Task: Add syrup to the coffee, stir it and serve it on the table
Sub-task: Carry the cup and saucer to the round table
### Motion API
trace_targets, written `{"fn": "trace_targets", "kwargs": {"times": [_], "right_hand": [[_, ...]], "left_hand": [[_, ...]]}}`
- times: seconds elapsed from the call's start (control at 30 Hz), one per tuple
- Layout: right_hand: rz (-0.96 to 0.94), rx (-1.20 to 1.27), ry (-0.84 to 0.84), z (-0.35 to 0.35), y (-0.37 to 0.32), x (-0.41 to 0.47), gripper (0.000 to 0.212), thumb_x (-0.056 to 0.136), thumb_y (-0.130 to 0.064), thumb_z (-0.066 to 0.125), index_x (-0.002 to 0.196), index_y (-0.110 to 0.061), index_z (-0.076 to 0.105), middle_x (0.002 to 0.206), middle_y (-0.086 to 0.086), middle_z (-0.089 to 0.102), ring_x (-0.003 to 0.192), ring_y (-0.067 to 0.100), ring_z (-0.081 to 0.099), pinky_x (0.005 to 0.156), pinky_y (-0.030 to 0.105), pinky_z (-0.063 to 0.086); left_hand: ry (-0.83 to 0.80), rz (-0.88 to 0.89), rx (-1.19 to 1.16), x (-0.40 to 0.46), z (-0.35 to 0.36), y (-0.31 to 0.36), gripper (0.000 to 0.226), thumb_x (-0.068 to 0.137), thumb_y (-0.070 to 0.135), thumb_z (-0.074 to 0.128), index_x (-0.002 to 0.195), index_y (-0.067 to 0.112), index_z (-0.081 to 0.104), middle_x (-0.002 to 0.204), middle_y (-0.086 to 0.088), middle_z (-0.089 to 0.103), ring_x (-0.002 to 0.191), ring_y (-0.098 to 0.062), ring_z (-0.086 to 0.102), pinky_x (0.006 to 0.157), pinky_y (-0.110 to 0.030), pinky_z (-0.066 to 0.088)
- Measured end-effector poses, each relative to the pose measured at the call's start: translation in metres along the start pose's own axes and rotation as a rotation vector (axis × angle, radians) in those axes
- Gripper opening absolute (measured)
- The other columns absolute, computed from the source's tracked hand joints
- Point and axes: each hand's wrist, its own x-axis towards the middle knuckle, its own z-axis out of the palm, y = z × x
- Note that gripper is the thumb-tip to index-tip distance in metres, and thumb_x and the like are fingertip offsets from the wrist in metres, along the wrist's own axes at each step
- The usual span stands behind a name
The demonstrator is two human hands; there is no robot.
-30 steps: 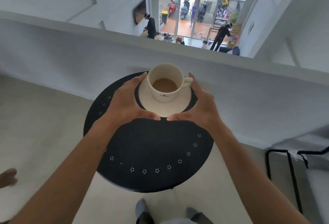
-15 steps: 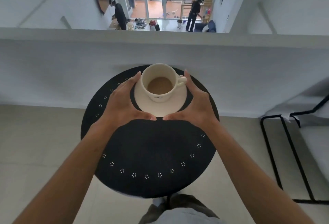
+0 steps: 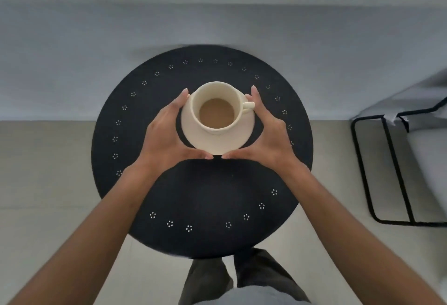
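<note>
A cream cup (image 3: 238,120) of light brown coffee stands on a matching saucer (image 3: 229,143), its handle pointing right. The saucer is over the middle of a round black table (image 3: 205,195) ringed with small white flower marks. My left hand (image 3: 167,135) cups the saucer's left rim and my right hand (image 3: 266,137) cups its right rim, thumbs nearly meeting at the near edge. Whether the saucer rests on the table or hovers just above it I cannot tell.
A low white wall (image 3: 217,21) runs just behind the table. A grey seat on a black metal frame (image 3: 387,171) stands to the right. My legs (image 3: 242,278) are at the table's near edge, on a pale tiled floor (image 3: 43,183).
The cup and saucer, held in both hands, have moved from the table's far edge toward its middle. The view has tilted further down.
</note>
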Motion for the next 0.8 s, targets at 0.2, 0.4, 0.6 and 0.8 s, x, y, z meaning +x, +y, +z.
{"fn": "trace_targets", "kwargs": {"times": [0.2, 0.4, 0.6, 0.8], "right_hand": [[0.108, -0.018, -0.009, 0.049, 0.029, 0.012, 0.152, 0.046, -0.041, 0.103, 0.164, -0.012, 0.012, 0.147, -0.019, 0.046, 0.143, 0.017, 0.047, 0.122, 0.054, 0.031], [0.176, -0.037, -0.017, 0.083, 0.059, 0.028, 0.151, 0.047, -0.041, 0.103, 0.164, -0.014, 0.012, 0.147, -0.023, 0.041, 0.150, 0.014, 0.036, 0.127, 0.049, 0.020], [0.219, -0.067, -0.021, 0.099, 0.080, 0.043, 0.152, 0.046, -0.045, 0.101, 0.164, -0.017, 0.010, 0.157, -0.008, 0.046, 0.151, 0.024, 0.035, 0.124, 0.052, 0.024], [0.242, -0.069, -0.034, 0.109, 0.095, 0.052, 0.153, 0.047, -0.047, 0.101, 0.164, -0.015, 0.008, 0.160, -0.007, 0.042, 0.155, 0.024, 0.027, 0.123, 0.031, 0.007]], "left_hand": [[-0.065, -0.011, -0.004, 0.011, 0.021, -0.058, 0.141, 0.039, 0.053, 0.097, 0.155, 0.027, 0.023, 0.153, 0.013, 0.040, 0.142, -0.008, 0.034, 0.105, -0.001, 0.013], [-0.112, -0.044, -0.030, 0.027, 0.042, -0.101, 0.141, 0.040, 0.044, 0.099, 0.156, 0.028, 0.021, 0.154, 0.017, 0.034, 0.143, -0.004, 0.027, 0.106, -0.002, 0.013], [-0.140, -0.073, -0.008, 0.047, 0.062, -0.122, 0.140, 0.039, 0.047, 0.098, 0.155, 0.028, 0.023, 0.158, 0.018, 0.028, 0.150, -0.011, 0.020, 0.119, -0.036, 0.026], [-0.145, -0.079, -0.015, 0.057, 0.077, -0.139, 0.141, 0.040, 0.052, 0.096, 0.156, 0.026, 0.021, 0.159, 0.016, 0.028, 0.150, -0.011, 0.018, 0.120, -0.038, 0.025]]}}
